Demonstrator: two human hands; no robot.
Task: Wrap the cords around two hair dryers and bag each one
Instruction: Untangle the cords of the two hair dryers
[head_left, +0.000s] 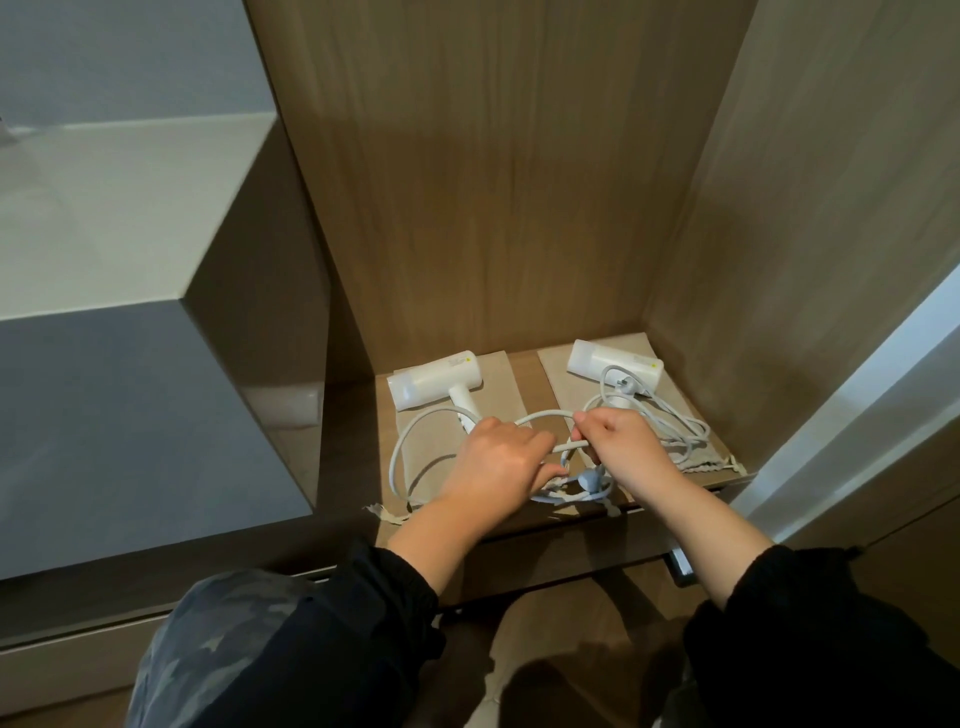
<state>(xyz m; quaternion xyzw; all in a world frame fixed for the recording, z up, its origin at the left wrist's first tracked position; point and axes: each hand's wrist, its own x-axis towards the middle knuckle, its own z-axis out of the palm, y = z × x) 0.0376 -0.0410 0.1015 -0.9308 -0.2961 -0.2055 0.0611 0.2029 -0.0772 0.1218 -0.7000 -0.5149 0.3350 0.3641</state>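
Two white hair dryers lie on a wooden shelf (530, 364), each on a flat tan drawstring bag. The left dryer (434, 387) rests on the left bag (498, 387), its white cord (400, 452) looping out to the left and forward. The right dryer (613, 366) lies on the right bag (719, 447) with its own cord (675, 423) piled loosely over it. My left hand (498, 462) covers the left dryer's handle end and grips the cord there. My right hand (621, 441) pinches the same cord a little to the right. The grey plug (589, 479) lies under my hands.
The shelf sits in a wooden niche with a back panel (493, 182) and a right side wall (805, 208). A grey-and-white cabinet block (130, 260) stands on the left. A white door frame (857, 410) runs along the right. My dark sleeves and knee fill the bottom.
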